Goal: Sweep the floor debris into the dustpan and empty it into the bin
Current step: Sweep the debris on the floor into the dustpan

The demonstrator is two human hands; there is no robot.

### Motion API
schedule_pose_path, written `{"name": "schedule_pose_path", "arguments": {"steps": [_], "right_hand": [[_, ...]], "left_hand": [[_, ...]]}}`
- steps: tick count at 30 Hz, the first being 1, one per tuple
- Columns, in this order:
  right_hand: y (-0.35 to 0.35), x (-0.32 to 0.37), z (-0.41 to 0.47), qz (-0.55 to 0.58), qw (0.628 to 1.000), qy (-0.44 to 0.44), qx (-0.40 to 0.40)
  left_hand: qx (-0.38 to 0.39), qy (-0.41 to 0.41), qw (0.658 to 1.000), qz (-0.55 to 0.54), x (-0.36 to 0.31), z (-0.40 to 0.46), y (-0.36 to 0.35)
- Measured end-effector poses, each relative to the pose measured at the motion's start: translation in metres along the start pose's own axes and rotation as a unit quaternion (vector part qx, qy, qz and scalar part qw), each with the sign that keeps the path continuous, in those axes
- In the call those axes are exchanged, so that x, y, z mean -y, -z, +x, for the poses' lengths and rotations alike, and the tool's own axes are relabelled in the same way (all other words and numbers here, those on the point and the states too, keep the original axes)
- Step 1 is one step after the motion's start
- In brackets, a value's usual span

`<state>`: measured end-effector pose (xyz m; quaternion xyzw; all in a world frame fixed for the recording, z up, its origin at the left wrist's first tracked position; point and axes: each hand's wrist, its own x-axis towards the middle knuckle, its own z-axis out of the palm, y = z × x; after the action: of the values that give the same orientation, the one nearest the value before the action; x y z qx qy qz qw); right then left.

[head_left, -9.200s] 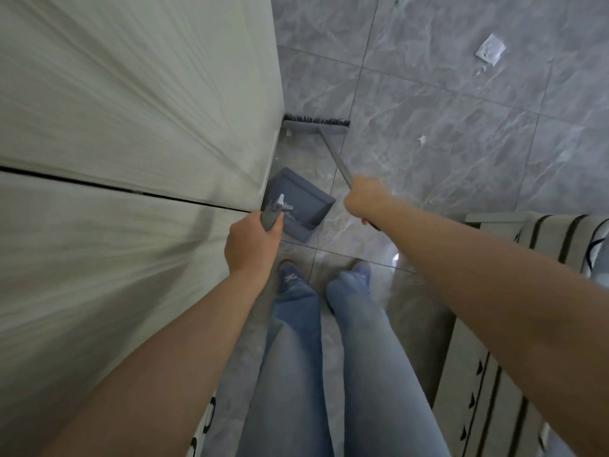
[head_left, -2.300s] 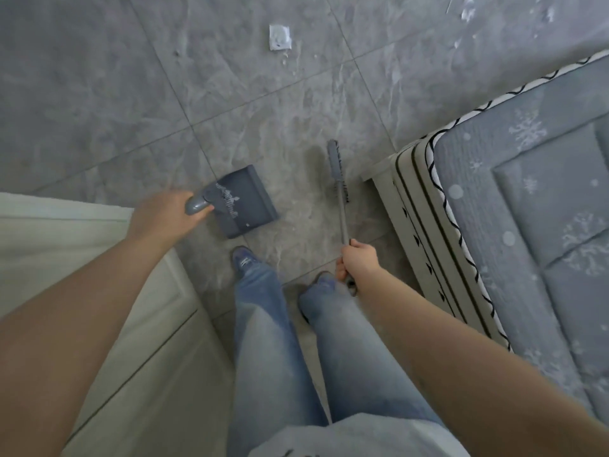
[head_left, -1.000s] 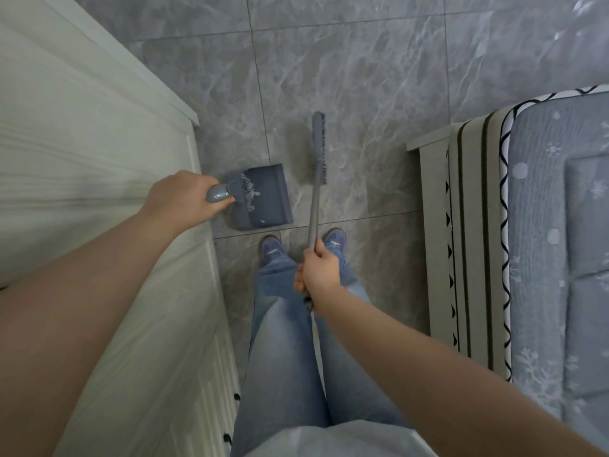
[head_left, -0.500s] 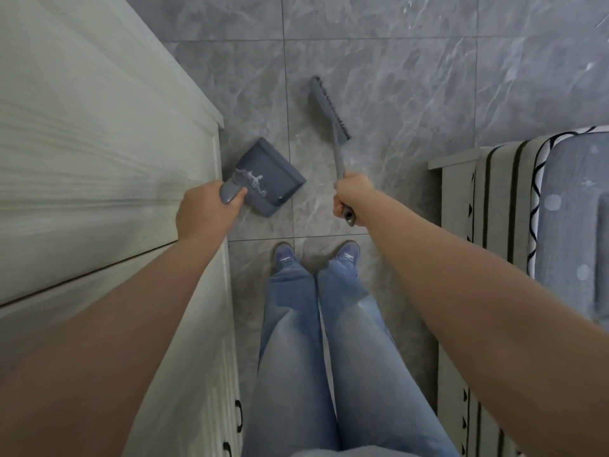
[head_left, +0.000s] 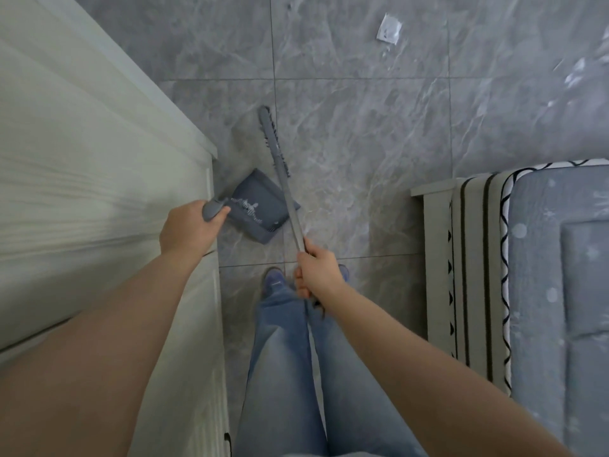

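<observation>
Looking down from the head camera, we grip the dustpan [head_left: 260, 212] by its handle in our left hand [head_left: 188, 229], beside the cabinet [head_left: 99, 179]. Our right hand [head_left: 318, 272] holds the broom [head_left: 280, 169] by its stick, crossing the pan. A paper scrap [head_left: 389, 29] lies on the floor [head_left: 362, 127] far ahead.

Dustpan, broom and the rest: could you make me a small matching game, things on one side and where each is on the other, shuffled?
Things:
1. dustpan
2. broom
3. white scrap of paper
4. mattress

Places:
A. gripped by the right hand
B. far off on the floor tiles
C. at the right edge
D. held by its handle in the left hand

Pairs: 1-D, 2-A, 3-B, 4-C
</observation>
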<state>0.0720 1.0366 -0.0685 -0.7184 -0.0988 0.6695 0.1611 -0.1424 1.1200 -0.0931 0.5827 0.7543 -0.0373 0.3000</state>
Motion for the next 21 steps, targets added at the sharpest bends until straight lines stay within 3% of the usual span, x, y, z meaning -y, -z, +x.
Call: {"name": "schedule_pose_path", "arguments": {"steps": [12,21], "right_hand": [[0.121,0.085,-0.029,0.134,0.991,-0.019,0.0],[0.134,0.15,-0.029,0.192,0.978,-0.079,0.012]], "left_hand": [[-0.032,0.007,0.999,0.004,-0.073,-0.013,0.052],[0.003,-0.019,0.999,-0.025,-0.107,0.016,0.101]]}}
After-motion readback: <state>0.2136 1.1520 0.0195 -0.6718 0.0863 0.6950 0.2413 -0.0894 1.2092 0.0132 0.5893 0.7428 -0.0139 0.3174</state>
